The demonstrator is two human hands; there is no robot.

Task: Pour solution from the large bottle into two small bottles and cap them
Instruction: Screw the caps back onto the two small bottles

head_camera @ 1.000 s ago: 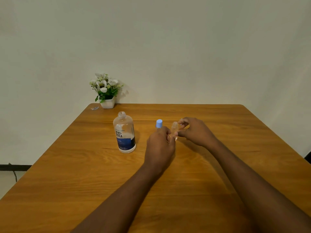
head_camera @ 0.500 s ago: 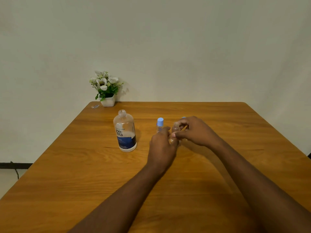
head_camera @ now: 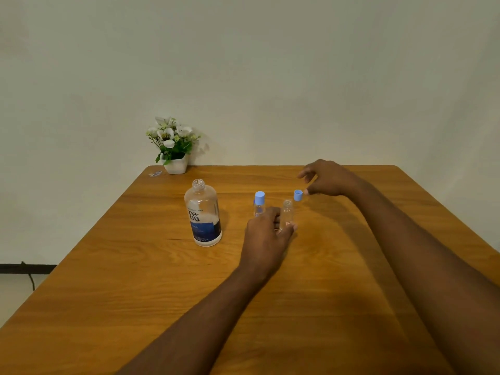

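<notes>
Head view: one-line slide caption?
Left hand steadies open small bottle; right hand pinches blue cap beside it.

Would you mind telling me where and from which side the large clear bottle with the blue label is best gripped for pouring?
Probably around the label band of the large clear bottle, from its right side. It stands upright and uncapped; the body is a straight cylinder there, while the shoulder tapers to a narrow neck. The left hand holds the open small bottle, so the right hand, after setting down the blue cap, would take it.

Your left hand (head_camera: 266,234) holds the open small bottle (head_camera: 287,213) on the table (head_camera: 135,266). Your right hand (head_camera: 328,178) pinches a blue cap (head_camera: 298,195) just above it. The big bottle (head_camera: 203,213) stands open, beside a capped small bottle (head_camera: 259,203).
</notes>
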